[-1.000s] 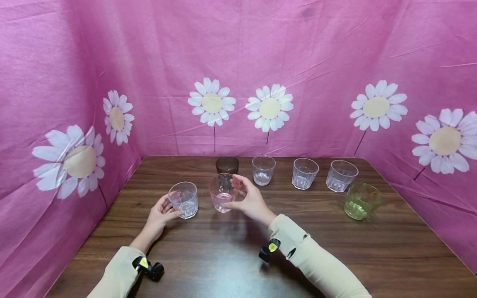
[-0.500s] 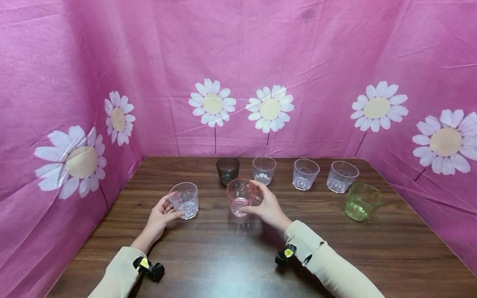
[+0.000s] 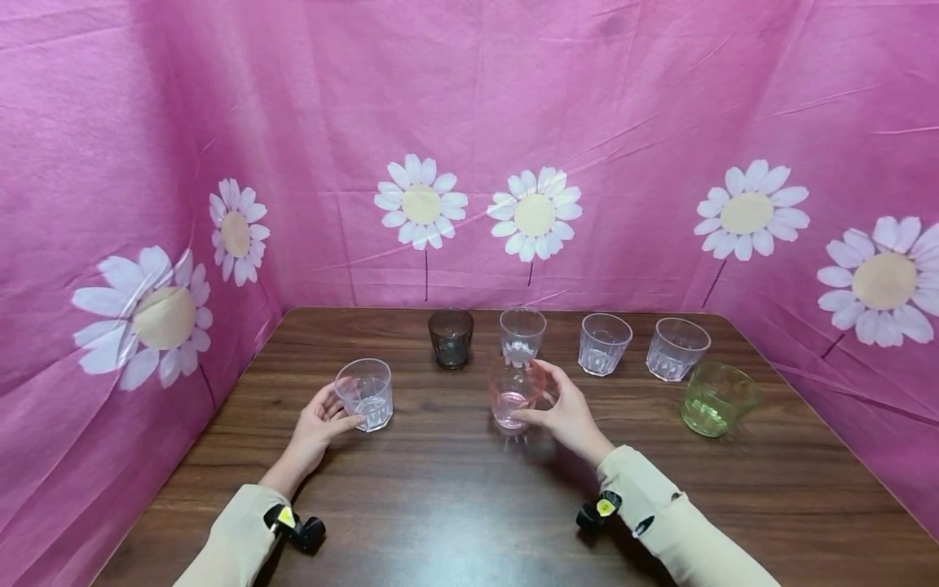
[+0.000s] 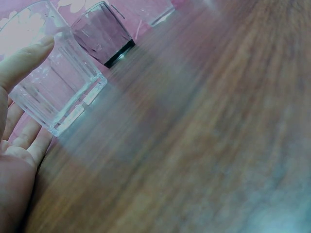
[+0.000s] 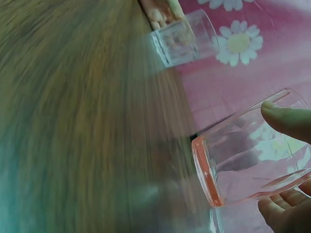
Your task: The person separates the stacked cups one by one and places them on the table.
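My left hand [image 3: 314, 428] holds a clear faceted tumbler [image 3: 372, 391] at the table's left, thumb on the near side and fingers behind. In the left wrist view this clear tumbler [image 4: 68, 82] stands upright on the wood. Farther right, my right hand [image 3: 570, 414] grips a pink transparent tumbler [image 3: 506, 398] between thumb and fingers. The right wrist view shows the pink tumbler [image 5: 228, 162] close up, its base close to the tabletop; whether it touches I cannot tell. Seen from the head, it overlaps the bottom of a clear tumbler [image 3: 522, 330] behind it.
Along the back of the brown wooden table [image 3: 411, 505] stand a dark grey tumbler [image 3: 451, 338] and two more clear tumblers [image 3: 605, 344], [image 3: 676, 349] at the right. A green tumbler [image 3: 717, 399] is in front of the rightmost one. Pink flowered cloth [image 3: 469, 98] encloses the back and sides.
My right hand has carried the pink tumbler rightward, from in front of the dark grey tumbler to in front of a clear one. My left hand and its tumbler have stayed in place.
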